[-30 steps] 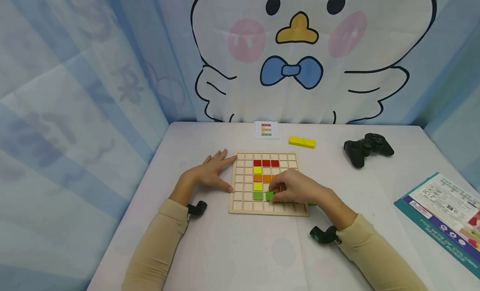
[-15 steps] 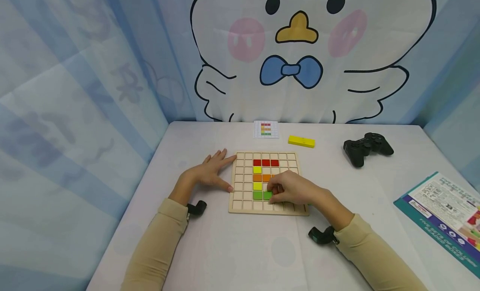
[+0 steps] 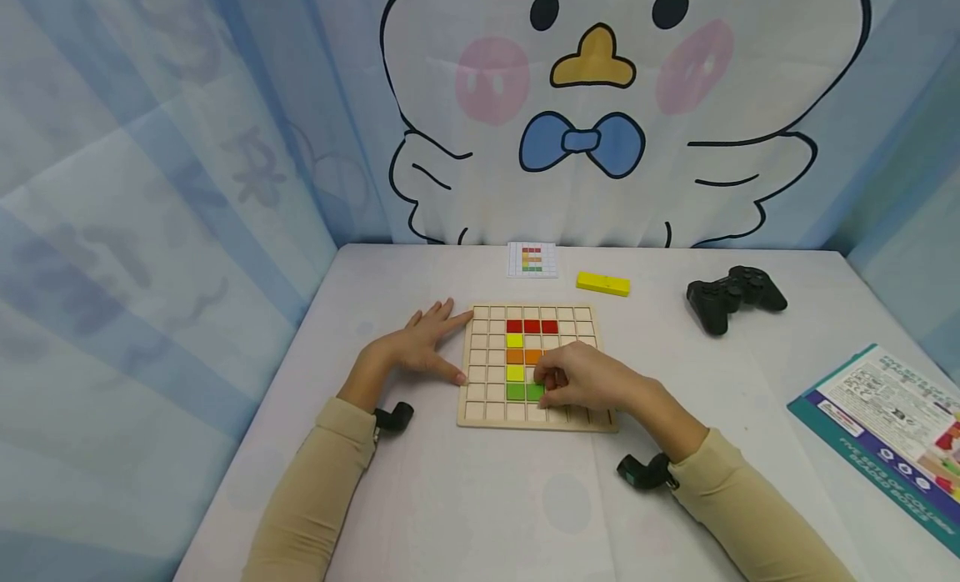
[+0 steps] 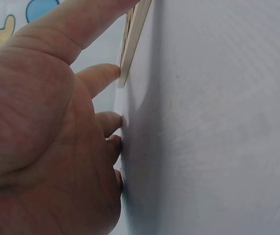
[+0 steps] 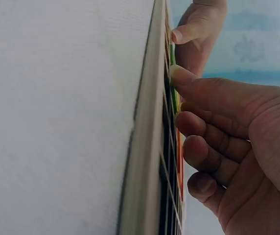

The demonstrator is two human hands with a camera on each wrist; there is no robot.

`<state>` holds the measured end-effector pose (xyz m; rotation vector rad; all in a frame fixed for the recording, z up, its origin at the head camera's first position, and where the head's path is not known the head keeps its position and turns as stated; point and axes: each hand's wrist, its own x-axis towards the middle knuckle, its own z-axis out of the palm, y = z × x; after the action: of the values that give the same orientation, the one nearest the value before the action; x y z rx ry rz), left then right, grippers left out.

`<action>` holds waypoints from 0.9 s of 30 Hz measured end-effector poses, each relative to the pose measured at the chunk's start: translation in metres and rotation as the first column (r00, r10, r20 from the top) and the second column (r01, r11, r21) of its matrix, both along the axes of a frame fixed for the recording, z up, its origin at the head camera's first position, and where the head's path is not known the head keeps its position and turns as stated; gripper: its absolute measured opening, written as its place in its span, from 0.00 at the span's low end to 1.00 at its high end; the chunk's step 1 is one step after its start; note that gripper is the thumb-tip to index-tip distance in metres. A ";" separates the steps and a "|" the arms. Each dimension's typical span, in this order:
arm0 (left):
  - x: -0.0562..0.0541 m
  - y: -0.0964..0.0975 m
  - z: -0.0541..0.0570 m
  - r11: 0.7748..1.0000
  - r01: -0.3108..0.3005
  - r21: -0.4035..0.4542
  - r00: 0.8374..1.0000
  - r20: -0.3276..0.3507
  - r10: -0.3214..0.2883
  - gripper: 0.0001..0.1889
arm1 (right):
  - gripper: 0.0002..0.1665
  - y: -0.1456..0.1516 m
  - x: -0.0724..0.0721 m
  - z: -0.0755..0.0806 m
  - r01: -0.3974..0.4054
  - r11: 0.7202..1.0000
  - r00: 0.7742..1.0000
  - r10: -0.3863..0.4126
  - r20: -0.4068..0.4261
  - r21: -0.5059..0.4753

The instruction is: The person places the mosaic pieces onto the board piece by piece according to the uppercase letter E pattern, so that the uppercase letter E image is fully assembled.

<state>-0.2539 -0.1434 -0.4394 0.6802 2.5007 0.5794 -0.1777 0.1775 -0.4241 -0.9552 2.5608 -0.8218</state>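
A wooden grid board point(image 3: 476, 410) lies on the table, bearing red point(image 3: 532, 326), yellow point(image 3: 515, 340), orange point(image 3: 515, 357) and green square tiles. My left hand point(image 3: 416, 342) is spread at the board's left edge, thumb and index fingertip against it; the left wrist view shows the other fingertips down on the tabletop. Over the board's lower middle, my right hand point(image 3: 588, 375) pinches a green tile point(image 3: 534, 392) with thumb and forefinger. That tile lies flat in a cell beside another green tile point(image 3: 515, 391). The right hand covers several cells, including part of the orange row.
Behind the board are a small pattern card point(image 3: 532, 260) and a yellow bar point(image 3: 603, 283). A black game controller point(image 3: 737, 298) stands at the back right. A printed box or booklet point(image 3: 885, 440) lies at the right edge. Curtains enclose the table's back and sides.
The green tile in my right hand has gone from slightly apart and tilted to flat beside the other green tile. The right hand shifted slightly left, then stayed. My left hand is still.
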 end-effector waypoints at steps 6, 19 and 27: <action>0.000 0.000 0.000 1.000 -0.001 0.000 1.000 -0.003 0.001 0.63 | 0.12 0.008 -0.002 0.005 0.047 0.999 0.999 -0.047 -0.008 -0.008; 0.001 0.000 0.000 1.000 -0.002 0.004 1.000 -0.004 0.002 0.63 | 0.14 0.041 -0.010 0.023 0.105 0.991 0.994 -0.105 0.006 -0.084; 0.001 0.000 -0.001 1.000 -0.003 0.005 1.000 -0.009 0.003 0.63 | 0.16 0.059 -0.012 0.031 0.158 0.985 0.987 -0.156 0.032 -0.076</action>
<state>-0.2532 -0.1436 -0.4402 0.6827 2.5103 0.5853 -0.1894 0.2368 -0.3932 -0.7663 2.6246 -0.9770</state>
